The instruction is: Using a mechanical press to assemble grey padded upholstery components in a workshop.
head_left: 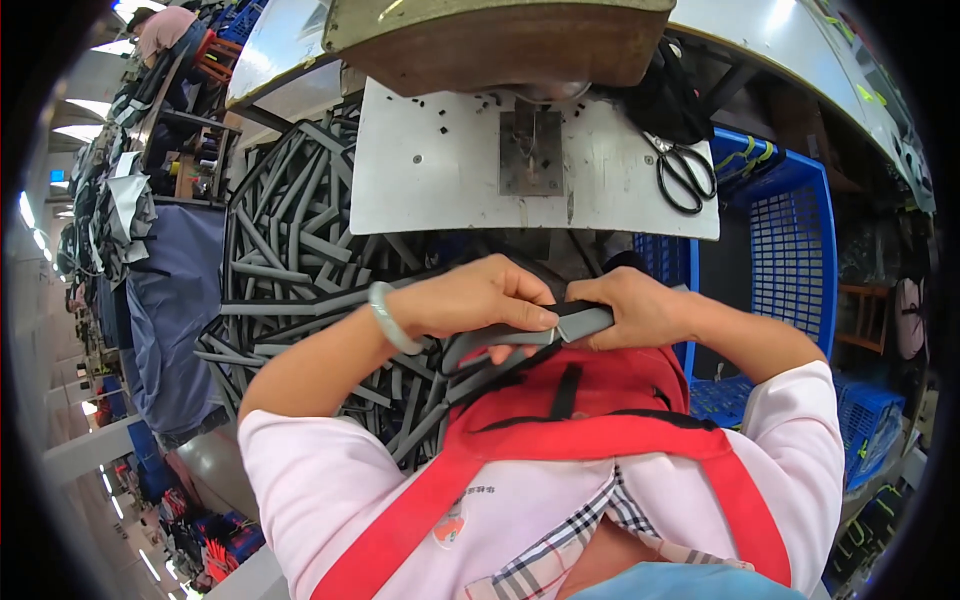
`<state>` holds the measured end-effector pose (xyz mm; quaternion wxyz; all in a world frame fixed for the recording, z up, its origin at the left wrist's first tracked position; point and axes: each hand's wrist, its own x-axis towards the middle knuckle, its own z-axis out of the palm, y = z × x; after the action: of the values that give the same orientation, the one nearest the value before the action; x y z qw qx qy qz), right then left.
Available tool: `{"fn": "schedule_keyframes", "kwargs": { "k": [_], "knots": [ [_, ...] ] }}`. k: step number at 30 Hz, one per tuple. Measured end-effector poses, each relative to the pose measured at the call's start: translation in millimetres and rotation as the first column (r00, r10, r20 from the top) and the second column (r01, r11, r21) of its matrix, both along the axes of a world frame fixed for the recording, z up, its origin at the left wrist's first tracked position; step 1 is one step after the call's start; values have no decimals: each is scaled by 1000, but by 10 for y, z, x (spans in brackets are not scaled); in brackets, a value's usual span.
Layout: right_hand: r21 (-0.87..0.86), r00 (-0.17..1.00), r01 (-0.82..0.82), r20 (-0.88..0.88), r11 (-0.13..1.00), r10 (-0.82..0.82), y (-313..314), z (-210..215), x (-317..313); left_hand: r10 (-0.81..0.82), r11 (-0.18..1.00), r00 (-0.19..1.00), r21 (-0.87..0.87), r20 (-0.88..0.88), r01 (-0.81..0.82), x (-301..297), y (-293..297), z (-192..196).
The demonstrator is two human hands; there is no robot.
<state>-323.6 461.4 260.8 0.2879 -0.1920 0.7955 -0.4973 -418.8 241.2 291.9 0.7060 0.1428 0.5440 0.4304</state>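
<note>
Above red apron [642, 380], left hand [478, 298] and right hand [640, 306], fingers curled, pinch slim, matte grey strips [588, 323].

One head-worn fisheye view, steeply downward, close above the left hand [475, 299] and right hand [637, 308].

Bright, fairly even light. Tube lights [26, 209] visible far left; glare on white counter [785, 22], upper right. Shadow under machine bed [430, 190]. Centre mostly sharp, left periphery soft. Fisheye bends edges, corners black.
</note>
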Motion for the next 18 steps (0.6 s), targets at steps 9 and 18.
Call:
{"fn": "schedule_keyframes", "kwargs": {
  "k": [9, 18],
  "knots": [
    [240, 866, 358, -446, 902, -225, -193, -781, 181, 151, 988, 854, 99, -498, -117, 170, -136, -694],
    [289, 723, 249, -691, 924, 21, -563, 135, 566, 238, 970, 845, 154, -479, -186, 820, -690, 329]
  ]
}}
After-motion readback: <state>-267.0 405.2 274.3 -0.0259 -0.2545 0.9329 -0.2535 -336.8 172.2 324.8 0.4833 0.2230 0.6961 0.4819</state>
